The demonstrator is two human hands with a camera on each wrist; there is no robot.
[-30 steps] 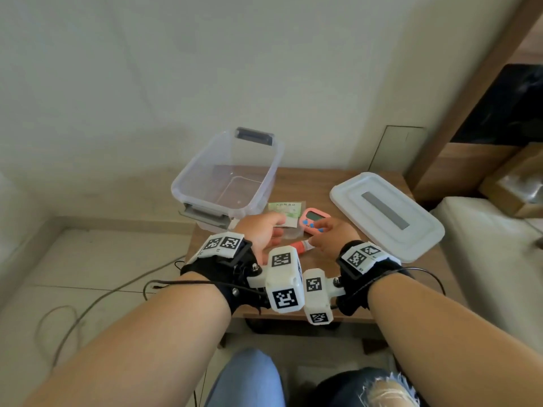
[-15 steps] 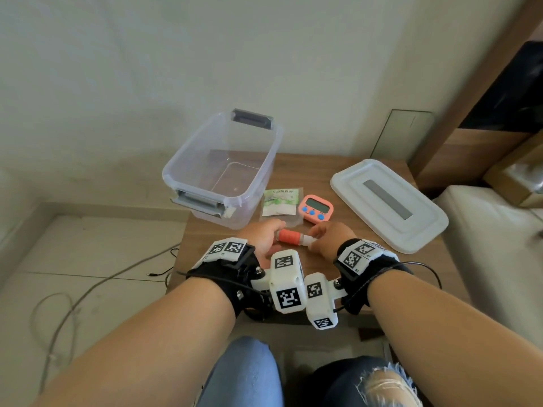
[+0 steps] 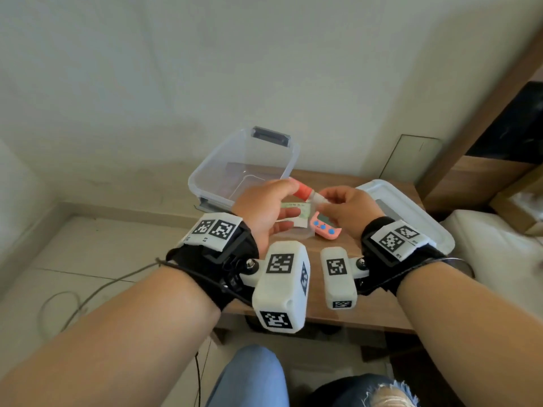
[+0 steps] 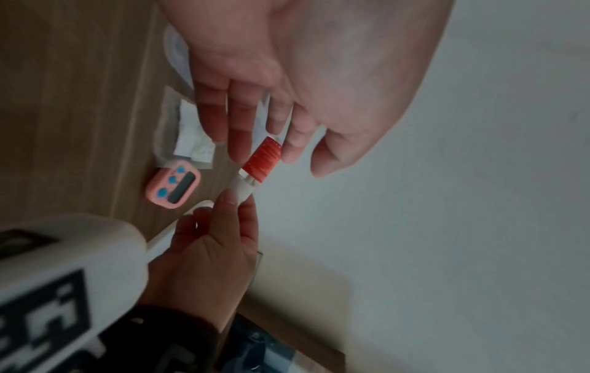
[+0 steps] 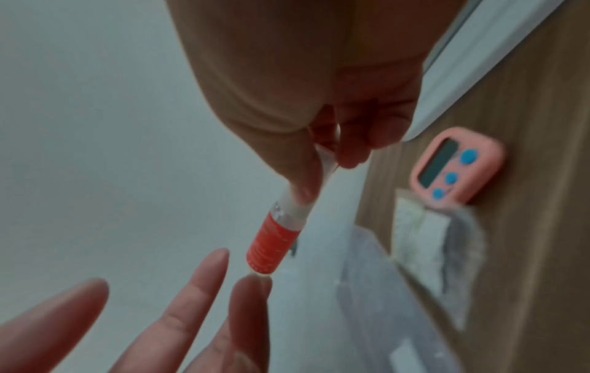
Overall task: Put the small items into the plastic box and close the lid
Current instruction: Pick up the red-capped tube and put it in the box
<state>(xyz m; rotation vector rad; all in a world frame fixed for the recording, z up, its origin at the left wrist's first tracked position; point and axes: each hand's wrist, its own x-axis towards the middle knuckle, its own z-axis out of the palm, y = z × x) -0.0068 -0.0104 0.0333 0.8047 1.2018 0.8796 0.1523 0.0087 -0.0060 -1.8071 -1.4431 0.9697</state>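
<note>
The right hand [image 3: 346,210] pinches the white end of the red-and-white tube [image 3: 305,193], lifted above the bench [image 3: 323,312] just in front of the open plastic box [image 3: 244,168], whose near rim lies right behind it. The left hand [image 3: 264,210] has straight fingers at the red end; the left wrist view shows them spread and touching it, not curled. The lid [image 3: 411,212] lies at the bench's right edge, with the pink timer [image 3: 324,229] and sachet [image 3: 293,207] between lid and box

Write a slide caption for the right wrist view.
Right hand pinches the tube's white end; left fingertips touch its red end.
</note>
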